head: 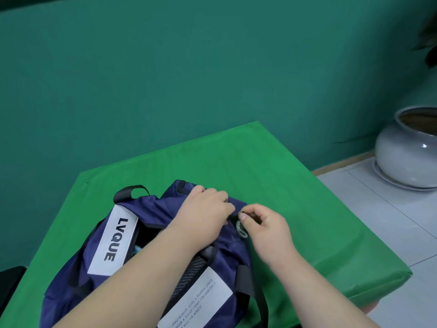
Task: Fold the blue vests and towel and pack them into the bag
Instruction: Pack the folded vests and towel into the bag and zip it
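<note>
The bag (151, 209) runs off the bottom edge, and inside it only a light-blue sliver (137, 251) shows, rest is totally hidden.

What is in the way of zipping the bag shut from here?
Only the left forearm, which lies across the bag's open mouth. The right hand pinches the zip pull at the far end, and the left hand grips the fabric beside it.
</note>
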`<state>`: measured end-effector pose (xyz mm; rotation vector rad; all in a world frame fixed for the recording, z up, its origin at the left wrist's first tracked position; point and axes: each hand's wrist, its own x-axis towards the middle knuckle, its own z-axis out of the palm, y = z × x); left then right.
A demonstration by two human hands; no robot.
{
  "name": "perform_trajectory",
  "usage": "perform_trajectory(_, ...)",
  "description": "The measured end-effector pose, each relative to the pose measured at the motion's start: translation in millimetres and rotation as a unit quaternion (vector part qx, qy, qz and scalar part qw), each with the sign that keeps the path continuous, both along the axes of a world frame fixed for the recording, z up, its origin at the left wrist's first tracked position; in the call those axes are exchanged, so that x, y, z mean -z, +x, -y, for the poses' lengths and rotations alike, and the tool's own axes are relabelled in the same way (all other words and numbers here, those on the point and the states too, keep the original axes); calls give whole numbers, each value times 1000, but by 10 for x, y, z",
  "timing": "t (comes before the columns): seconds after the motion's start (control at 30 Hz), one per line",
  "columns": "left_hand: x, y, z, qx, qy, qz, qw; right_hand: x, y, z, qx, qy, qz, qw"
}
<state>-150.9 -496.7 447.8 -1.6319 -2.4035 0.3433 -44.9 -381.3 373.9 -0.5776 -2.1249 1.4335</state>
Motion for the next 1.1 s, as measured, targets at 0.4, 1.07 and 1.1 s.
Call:
perform_trajectory(0.4,-14,-105,122,6,60,26,998,32,-17,-67,1,-69,51,996)
perform_trajectory(1.07,-437,242,159,18,35,-22,999,-369,91,-9,-19,-123,-89,988)
perform_trajectory(1.1,-392,250,146,24,29,-13,999,-360,107,-10,-23,-127,-89,988)
